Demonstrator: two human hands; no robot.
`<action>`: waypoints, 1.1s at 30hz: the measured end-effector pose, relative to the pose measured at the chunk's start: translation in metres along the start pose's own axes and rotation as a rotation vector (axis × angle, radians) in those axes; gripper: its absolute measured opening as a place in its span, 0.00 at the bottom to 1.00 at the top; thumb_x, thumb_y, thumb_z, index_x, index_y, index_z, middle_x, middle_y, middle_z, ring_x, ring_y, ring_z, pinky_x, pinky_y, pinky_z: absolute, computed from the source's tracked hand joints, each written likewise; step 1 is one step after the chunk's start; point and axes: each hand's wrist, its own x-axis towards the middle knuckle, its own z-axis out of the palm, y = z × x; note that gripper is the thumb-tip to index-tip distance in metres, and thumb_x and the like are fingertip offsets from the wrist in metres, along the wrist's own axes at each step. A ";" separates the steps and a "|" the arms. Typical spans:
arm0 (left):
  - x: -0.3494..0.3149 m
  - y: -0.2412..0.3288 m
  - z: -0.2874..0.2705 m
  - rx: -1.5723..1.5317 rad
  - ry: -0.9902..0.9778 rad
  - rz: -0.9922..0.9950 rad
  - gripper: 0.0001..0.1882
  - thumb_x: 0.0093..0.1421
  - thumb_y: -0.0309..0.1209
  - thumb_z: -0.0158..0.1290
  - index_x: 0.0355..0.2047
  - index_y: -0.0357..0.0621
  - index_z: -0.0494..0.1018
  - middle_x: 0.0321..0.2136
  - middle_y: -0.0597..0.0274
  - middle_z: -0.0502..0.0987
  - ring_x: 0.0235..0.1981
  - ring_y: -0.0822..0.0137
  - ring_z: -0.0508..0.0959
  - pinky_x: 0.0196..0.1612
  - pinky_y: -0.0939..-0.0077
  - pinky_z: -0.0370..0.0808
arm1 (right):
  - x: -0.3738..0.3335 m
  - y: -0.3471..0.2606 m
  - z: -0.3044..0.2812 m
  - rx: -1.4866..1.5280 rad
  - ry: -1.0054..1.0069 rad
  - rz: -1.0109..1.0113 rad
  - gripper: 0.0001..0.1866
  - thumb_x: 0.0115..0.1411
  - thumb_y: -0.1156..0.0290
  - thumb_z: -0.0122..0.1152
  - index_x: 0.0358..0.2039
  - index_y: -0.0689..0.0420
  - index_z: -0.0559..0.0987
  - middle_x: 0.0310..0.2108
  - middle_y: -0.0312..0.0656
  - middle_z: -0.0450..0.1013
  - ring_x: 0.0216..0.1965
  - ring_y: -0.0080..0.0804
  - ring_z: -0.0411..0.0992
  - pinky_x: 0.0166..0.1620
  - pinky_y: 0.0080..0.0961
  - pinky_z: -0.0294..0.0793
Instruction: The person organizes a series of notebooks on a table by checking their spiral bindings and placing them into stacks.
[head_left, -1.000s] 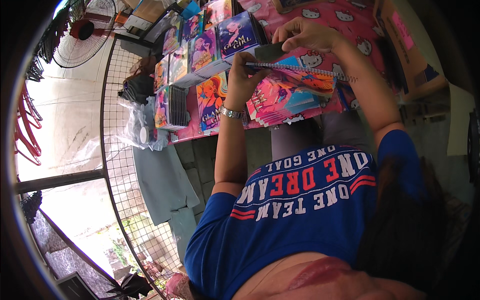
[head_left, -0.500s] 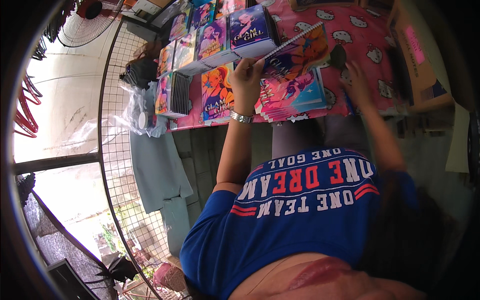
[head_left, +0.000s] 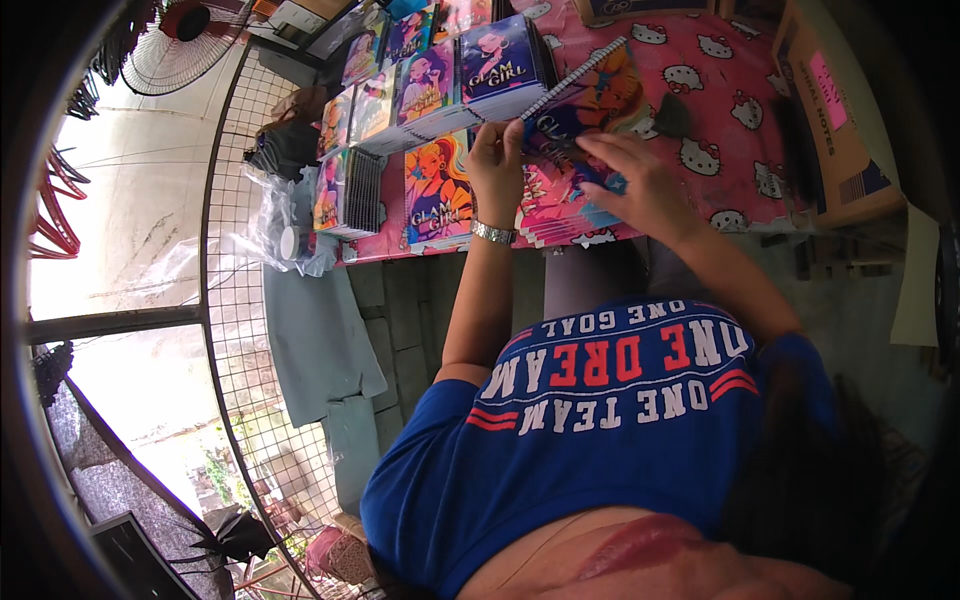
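My left hand (head_left: 497,165) grips the near-left edge of a spiral-bound notebook (head_left: 590,100) with a colourful cartoon cover, held tilted above the table. My right hand (head_left: 635,185) lies on the lower part of the same notebook, fingers spread over its cover. Under both hands sits a stack of similar pink notebooks (head_left: 560,215). A metal watch shows on my left wrist (head_left: 492,233).
Several stacks of cartoon-cover notebooks (head_left: 438,190) stand in rows at the left on a pink cat-print tablecloth (head_left: 720,120). A cardboard box (head_left: 830,110) stands at the right. A wire mesh fence (head_left: 225,250) and a fan (head_left: 175,45) are at the left.
My right hand has come down from the far right side onto the notebook's cover. The view has shifted, and the notebook stays tilted in my left hand.
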 end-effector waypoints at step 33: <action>0.101 -0.094 -0.089 0.872 -0.275 -0.104 0.22 0.57 0.39 0.52 0.52 0.54 0.72 0.51 0.49 0.76 0.55 0.47 0.72 0.61 0.48 0.62 | -0.102 0.155 -0.055 -0.424 -0.164 0.420 0.25 0.52 0.67 0.67 0.51 0.59 0.76 0.47 0.51 0.75 0.50 0.52 0.73 0.53 0.42 0.72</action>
